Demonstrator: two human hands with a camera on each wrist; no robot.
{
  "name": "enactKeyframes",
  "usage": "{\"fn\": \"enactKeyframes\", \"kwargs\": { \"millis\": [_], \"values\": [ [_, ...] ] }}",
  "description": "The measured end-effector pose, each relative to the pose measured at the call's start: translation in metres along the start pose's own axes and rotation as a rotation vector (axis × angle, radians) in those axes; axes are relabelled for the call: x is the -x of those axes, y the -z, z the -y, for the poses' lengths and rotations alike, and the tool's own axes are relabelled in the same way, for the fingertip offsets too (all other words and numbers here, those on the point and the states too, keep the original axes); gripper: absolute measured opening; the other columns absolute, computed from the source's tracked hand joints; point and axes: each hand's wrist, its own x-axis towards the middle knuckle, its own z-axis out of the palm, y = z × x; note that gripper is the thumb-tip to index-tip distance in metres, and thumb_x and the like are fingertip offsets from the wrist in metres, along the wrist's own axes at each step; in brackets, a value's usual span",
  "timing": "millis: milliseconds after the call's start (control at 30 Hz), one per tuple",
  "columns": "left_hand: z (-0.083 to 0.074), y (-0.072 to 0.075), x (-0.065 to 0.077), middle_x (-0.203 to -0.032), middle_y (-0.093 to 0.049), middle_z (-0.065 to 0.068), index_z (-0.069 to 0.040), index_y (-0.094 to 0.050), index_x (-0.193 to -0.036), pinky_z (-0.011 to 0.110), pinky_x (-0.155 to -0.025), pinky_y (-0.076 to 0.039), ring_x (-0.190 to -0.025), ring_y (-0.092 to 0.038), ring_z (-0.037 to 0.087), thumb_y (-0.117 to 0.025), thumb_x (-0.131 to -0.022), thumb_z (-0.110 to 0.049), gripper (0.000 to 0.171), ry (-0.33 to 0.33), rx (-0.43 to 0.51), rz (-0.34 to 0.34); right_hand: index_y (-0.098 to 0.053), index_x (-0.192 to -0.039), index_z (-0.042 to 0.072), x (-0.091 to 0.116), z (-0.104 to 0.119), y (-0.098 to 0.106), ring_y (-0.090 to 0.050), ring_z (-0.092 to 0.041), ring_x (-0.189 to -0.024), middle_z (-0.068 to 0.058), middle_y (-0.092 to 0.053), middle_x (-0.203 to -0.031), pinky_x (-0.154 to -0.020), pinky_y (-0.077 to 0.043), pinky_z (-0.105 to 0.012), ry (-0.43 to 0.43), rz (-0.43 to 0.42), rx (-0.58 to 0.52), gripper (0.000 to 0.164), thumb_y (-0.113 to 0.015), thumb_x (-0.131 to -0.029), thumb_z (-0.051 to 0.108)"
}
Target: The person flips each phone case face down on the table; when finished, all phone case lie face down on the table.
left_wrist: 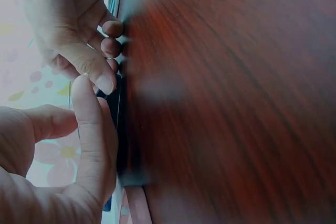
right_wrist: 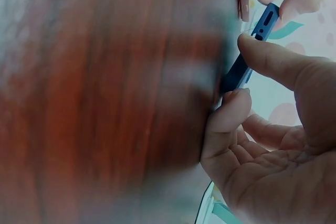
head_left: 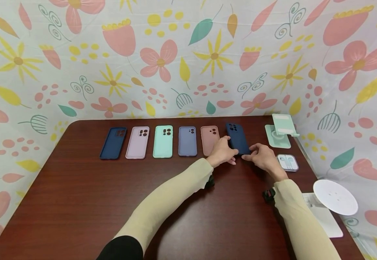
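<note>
Behind the far edge of your bench (head_left: 110,202) and up along its right edge hangs a flower-patterned cloth (head_left: 188,83). The bench is dark red-brown with visible grain, and your two beige sleeves (head_left: 167,198) reach across it toward the far edge. Near the right edge, closer to you than the other things, stands a white stand (head_left: 336,196) with a round top.

Your right hand (head_left: 266,159) pinches the near right corner of the dark blue case (head_left: 237,139) between thumb and forefinger. Your left hand (head_left: 221,152) is at the case's left side and near left corner, thumb and forefinger parted; whether they pinch it, you cannot tell. That case lies along the far edge, toward the far right corner, tilted with its left side raised off the bench.

In the far right corner sits a pale green stand (head_left: 280,131). Left of the dark blue case, five more run in a row along the far edge toward the far left corner: rose (head_left: 209,137), blue-grey (head_left: 187,141), mint (head_left: 163,142), lilac (head_left: 137,143) and navy (head_left: 113,143). Smallest is the earphone box (head_left: 287,163), by the right edge just nearer you than the green stand.
</note>
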Motion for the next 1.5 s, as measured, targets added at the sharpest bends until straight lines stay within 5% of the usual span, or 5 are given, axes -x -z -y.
{"fn": "enactKeyframes", "kwargs": {
  "millis": [1033,1267,1500],
  "values": [
    [0.001,-0.008,0.005,-0.089,-0.07,0.019,-0.005,-0.032,-0.17,0.044,-0.078,-0.071,-0.054,-0.066,0.016,-0.07,-0.105,-0.008,0.076,0.102,0.097,0.063,-0.046,-0.15,-0.009,0.0,-0.001,-0.001,-0.064,-0.019,-0.075,-0.011,-0.068,-0.091,-0.074,-0.052,-0.032,-0.077,-0.001,0.005,0.069,-0.077,-0.102,0.03],
    [0.001,-0.006,0.014,-0.105,-0.075,0.026,-0.006,-0.03,-0.17,0.048,-0.082,-0.07,-0.056,-0.066,0.017,-0.069,-0.106,-0.01,0.074,0.082,0.122,0.104,-0.034,-0.158,-0.01,0.006,0.003,0.001,-0.065,-0.02,-0.074,-0.013,-0.069,-0.095,-0.073,-0.054,-0.031,-0.08,-0.009,-0.037,0.079,-0.075,-0.103,0.03],
    [-0.005,0.004,0.024,-0.111,-0.073,0.029,-0.005,-0.031,-0.169,0.057,-0.09,-0.068,-0.058,-0.066,0.018,-0.068,-0.105,-0.007,0.074,0.031,0.155,0.142,-0.039,-0.157,-0.009,0.014,0.01,0.003,-0.067,-0.025,-0.087,-0.019,-0.07,-0.107,-0.078,-0.055,-0.033,0.0,-0.066,-0.014,0.077,-0.074,-0.103,0.033]
  ]
}}
